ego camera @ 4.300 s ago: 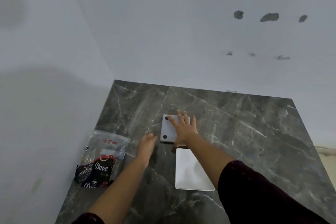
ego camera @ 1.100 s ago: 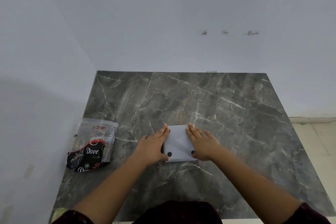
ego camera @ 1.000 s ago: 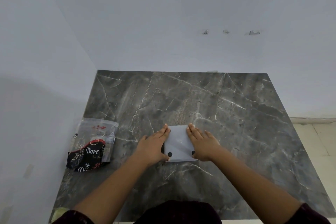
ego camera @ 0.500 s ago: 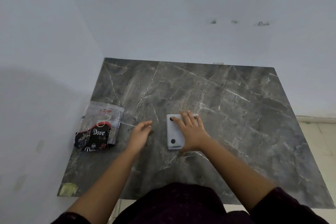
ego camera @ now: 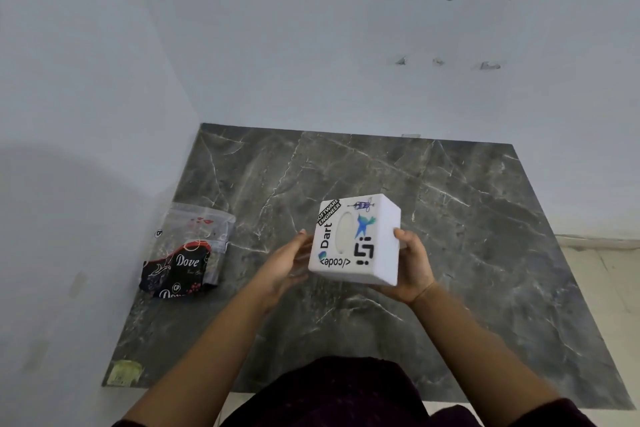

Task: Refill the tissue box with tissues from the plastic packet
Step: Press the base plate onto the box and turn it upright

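Note:
The white tissue box (ego camera: 360, 246) is held above the dark marble table (ego camera: 467, 218), its stickered top with the oval slot facing me. My right hand (ego camera: 412, 263) grips its right side and underside. My left hand (ego camera: 287, 262) rests with fingertips against its left side. The plastic packet (ego camera: 187, 253), clear with a black Dove print, lies flat at the table's left edge, apart from both hands.
Pale walls meet in a corner behind and left of the table. A yellowish patch (ego camera: 124, 371) marks the near left corner of the tabletop. Light floor tiles (ego camera: 602, 270) show to the right. My dark clothing fills the bottom of the view.
The box lay bottom-up on the table under my right hand. It is now lifted and turned over, sticker side up, with both hands on it.

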